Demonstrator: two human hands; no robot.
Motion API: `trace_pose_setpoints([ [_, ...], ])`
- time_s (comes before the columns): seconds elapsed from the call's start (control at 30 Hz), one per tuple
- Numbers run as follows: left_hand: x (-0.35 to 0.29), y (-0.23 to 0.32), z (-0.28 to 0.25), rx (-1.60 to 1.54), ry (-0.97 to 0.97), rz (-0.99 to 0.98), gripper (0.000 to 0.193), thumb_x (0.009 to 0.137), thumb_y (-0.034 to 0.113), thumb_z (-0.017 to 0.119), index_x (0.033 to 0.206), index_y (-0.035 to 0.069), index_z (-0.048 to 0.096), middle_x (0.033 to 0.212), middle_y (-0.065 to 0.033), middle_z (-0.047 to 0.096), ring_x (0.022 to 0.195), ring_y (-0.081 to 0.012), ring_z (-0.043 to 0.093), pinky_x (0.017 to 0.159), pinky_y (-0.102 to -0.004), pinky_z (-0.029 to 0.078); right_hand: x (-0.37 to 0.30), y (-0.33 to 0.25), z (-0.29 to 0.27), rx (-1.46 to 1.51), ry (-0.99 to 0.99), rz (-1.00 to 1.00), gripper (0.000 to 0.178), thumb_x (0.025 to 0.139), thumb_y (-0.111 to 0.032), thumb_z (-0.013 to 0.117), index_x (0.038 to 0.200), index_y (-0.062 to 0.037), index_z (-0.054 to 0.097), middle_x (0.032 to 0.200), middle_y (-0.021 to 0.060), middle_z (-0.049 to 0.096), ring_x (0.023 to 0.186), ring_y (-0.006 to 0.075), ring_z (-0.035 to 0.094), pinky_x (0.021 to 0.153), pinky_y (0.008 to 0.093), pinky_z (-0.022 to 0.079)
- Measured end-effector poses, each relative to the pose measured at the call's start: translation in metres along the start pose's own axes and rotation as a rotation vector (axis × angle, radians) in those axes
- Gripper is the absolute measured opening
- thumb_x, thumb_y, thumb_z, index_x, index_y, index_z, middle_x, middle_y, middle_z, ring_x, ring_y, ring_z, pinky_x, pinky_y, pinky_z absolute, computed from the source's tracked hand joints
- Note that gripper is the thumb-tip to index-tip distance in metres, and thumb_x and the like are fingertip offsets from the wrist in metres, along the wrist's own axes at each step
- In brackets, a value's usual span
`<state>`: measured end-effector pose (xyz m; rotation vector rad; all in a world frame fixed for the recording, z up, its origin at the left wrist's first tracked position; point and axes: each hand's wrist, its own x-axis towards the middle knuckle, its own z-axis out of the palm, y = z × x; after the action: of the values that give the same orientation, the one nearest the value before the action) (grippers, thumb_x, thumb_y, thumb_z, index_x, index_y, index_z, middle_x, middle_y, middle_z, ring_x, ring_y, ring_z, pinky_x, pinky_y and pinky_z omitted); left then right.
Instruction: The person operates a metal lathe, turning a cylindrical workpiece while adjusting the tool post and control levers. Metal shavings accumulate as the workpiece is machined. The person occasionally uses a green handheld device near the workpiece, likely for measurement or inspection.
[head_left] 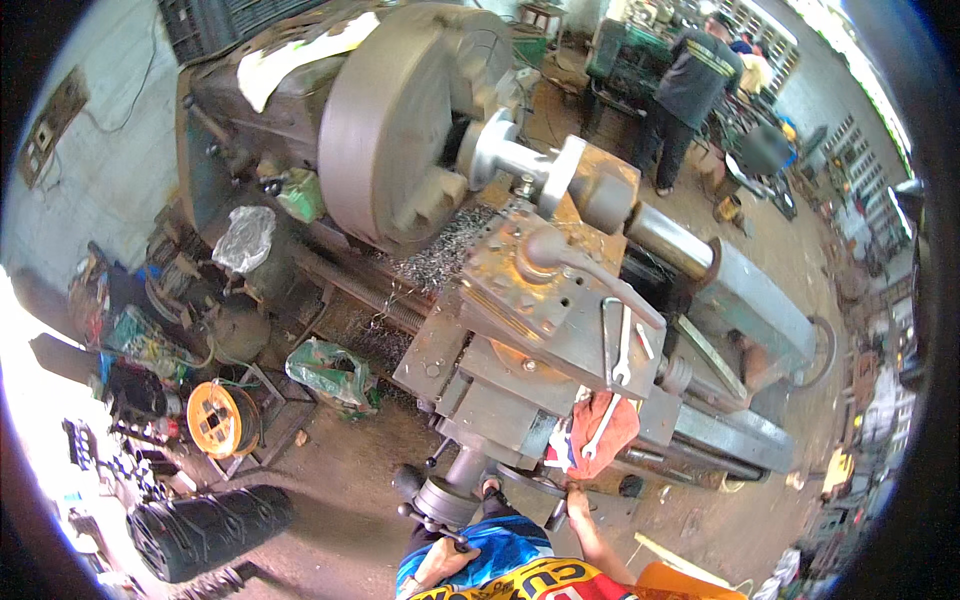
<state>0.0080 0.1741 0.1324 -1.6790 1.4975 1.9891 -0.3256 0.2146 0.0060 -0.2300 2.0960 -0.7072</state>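
Note:
At the lower edge, my left hand is closed around the end of a crank handle on the lathe's cross slide. My right hand grips a handwheel below the carriage; its fingers are partly hidden. Ahead, the large chuck looks blurred, as if turning, and holds a shiny stepped metal workpiece. A tool post with a long clamping lever stands beside the workpiece. One wrench lies on the slide, another wrench on a red cloth.
Metal chips lie heaped under the chuck. The tailstock stands right. On the floor at left are an orange cable reel, a green plastic bag and a black ribbed roll. A person works at another machine behind.

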Motion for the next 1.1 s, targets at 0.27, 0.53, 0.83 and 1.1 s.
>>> trace_pose_setpoints([
  [0.27,-0.040,0.007,-0.064,-0.306,0.140,0.019,0.066,0.080,0.045,0.075,0.122,-0.003,0.058,0.108,-0.0202,0.067,0.101,-0.0306,0.064,0.090,-0.0416,0.050,-0.029,-0.090,-0.004,-0.949,-0.422,-0.203,0.078,0.084,-0.073,0.050,0.107,-0.0003,0.063,0.104,0.0250,0.067,0.096,0.0353,0.065,0.080,0.0438,0.049],
  [0.53,-0.036,0.028,-0.077,-0.075,0.742,0.248,0.073,0.069,0.052,0.081,0.107,-0.003,0.053,0.098,-0.0233,0.060,0.090,-0.0397,0.059,0.080,-0.0461,0.049,0.017,-0.057,0.021,-0.799,-0.266,-0.275,0.060,0.067,-0.061,0.082,0.076,-0.0108,0.049,0.069,-0.0009,0.046,0.071,0.0154,0.046,0.068,0.0293,0.039],
  [0.83,-0.022,0.061,-0.107,0.136,0.444,0.313,0.123,0.057,0.056,0.083,0.151,0.003,0.022,0.148,-0.0237,0.035,0.138,-0.0397,0.032,0.111,-0.0570,0.028,-0.006,-0.080,0.025,-0.975,-0.283,-0.143,0.091,0.069,-0.086,0.055,0.097,-0.0001,0.064,0.100,0.0211,0.066,0.105,0.0333,0.062,0.091,0.0409,0.044],
  [1.1,-0.010,0.091,-0.105,0.078,0.502,0.206,0.126,0.051,0.053,0.087,0.150,0.007,0.025,0.129,-0.0210,0.056,0.121,-0.0384,0.052,0.105,-0.0545,0.035,-0.014,-0.078,0.026,-0.918,-0.216,-0.153,0.073,0.076,-0.071,0.062,0.097,-0.0018,0.062,0.094,0.0180,0.065,0.093,0.0305,0.062,0.082,0.0423,0.046],
])
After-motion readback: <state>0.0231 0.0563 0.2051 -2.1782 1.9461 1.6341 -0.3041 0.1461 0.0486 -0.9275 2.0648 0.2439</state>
